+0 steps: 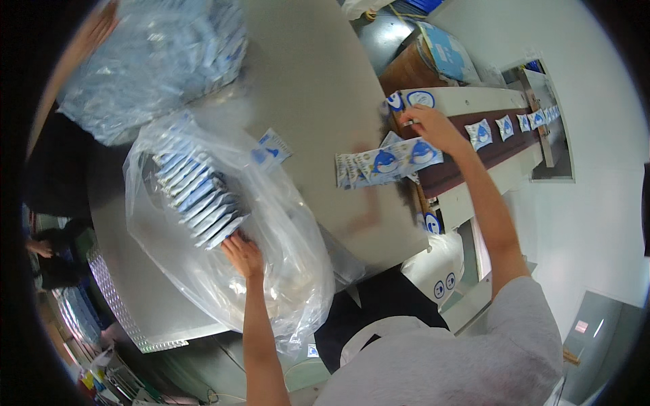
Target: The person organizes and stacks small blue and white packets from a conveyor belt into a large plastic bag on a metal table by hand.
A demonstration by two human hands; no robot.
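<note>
My left hand (244, 256) reaches into a large clear plastic bag (288, 271), its fingers resting against the near end of a row of small white-and-blue packets (196, 196). The packets stand closely side by side inside the bag; my fingertips are partly hidden there. At the near end of a conveyor belt, my right hand (430, 125) hovers with fingers apart and slightly bent, holding nothing I can see. Just below it, an overlapping stack of whale-printed packets (386, 162) juts over the table edge. One loose packet (272, 147) lies by the bag.
Single packets (479, 134) sit spaced along the dark conveyor belt (450, 162), which leads to a wall opening. A big bulging bag of packets (169, 61) occupies the far left of the metal table (305, 68), beside another person's hand (101, 26). A brown drum (413, 66) stands behind.
</note>
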